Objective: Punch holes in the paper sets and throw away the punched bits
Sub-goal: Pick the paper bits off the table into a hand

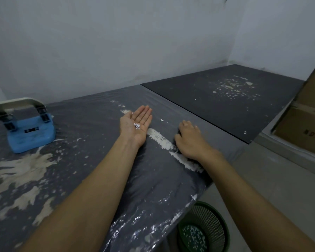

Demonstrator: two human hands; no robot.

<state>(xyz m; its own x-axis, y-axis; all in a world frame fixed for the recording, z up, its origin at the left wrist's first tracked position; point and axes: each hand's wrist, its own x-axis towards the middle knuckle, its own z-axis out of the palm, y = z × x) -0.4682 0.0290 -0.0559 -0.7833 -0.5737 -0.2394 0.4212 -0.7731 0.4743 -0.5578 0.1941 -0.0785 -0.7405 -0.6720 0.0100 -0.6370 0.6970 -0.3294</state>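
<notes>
My left hand (137, 122) lies palm up over the dark plastic-covered table (91, 160), fingers straight, with a small heap of white punched bits (137, 126) in the palm. To its right, my right hand (190, 139) rests palm down on the table with its fingers curled; whether it holds anything is hidden. One loose white bit (161, 120) lies on the table between the two hands. A blue hole punch (28, 128) with a pale lever stands at the far left. A green mesh bin (204, 230) with white bits in it stands on the floor below the table's right edge.
White paint smears streak the table top. A second dark table (225, 99) adjoins at the back right, with pale flecks on it. Cardboard boxes (305, 128) stand at the right. Grey walls close off the back.
</notes>
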